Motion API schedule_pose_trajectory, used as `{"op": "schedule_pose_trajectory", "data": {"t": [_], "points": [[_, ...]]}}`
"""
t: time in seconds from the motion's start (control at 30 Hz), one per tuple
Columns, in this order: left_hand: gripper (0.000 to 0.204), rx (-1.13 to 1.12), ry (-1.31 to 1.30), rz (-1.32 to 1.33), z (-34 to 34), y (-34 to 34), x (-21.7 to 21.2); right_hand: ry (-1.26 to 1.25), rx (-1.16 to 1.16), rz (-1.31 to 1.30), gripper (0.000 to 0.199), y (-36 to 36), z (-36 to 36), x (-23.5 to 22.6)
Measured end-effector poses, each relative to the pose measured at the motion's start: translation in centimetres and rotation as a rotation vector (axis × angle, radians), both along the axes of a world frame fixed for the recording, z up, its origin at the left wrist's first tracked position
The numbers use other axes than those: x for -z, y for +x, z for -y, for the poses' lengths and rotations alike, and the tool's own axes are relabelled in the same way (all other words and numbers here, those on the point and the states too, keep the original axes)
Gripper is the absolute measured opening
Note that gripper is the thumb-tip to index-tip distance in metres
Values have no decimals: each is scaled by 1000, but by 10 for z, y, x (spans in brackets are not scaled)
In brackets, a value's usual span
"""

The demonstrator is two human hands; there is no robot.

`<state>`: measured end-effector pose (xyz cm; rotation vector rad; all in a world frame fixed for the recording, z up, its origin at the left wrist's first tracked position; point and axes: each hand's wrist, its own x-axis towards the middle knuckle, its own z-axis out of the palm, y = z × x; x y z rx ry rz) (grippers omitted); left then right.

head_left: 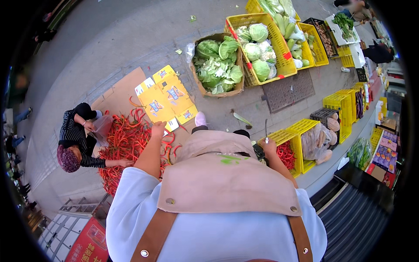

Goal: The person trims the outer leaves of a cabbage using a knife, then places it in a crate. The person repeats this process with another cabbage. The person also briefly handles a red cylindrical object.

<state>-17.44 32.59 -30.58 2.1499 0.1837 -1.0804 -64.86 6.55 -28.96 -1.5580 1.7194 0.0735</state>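
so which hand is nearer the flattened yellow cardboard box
Left: the left hand is by the near edge of the cardboard box; the right hand is well off to its right.

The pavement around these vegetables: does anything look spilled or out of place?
Yes: a pale green-and-white vegetable scrap lies loose on the pavement near the dark rectangular ground plate. It looks odd because most other produce is gathered in crates or heaped, like the red chilies.
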Motion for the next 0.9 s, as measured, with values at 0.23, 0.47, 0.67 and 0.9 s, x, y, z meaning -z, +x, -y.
{"op": "schedule_pose_trajectory", "data": {"t": [0.23, 0.47, 0.67, 0.9], "points": [[44, 66, -353, -115, 231, 22, -21, 174, 68, 231, 16, 159, 133, -12], [34, -110, -277, -416, 309, -36, 8, 104, -369, 312, 16, 252, 282, 69], [38, -569, -246, -501, 373, -4, 109, 81, -643, 439, 22, 372, 385, 149], [49, -895, -428, -418, 447, 107, 335, -438, -739, 638, 34, 521, 405, 324]]}}
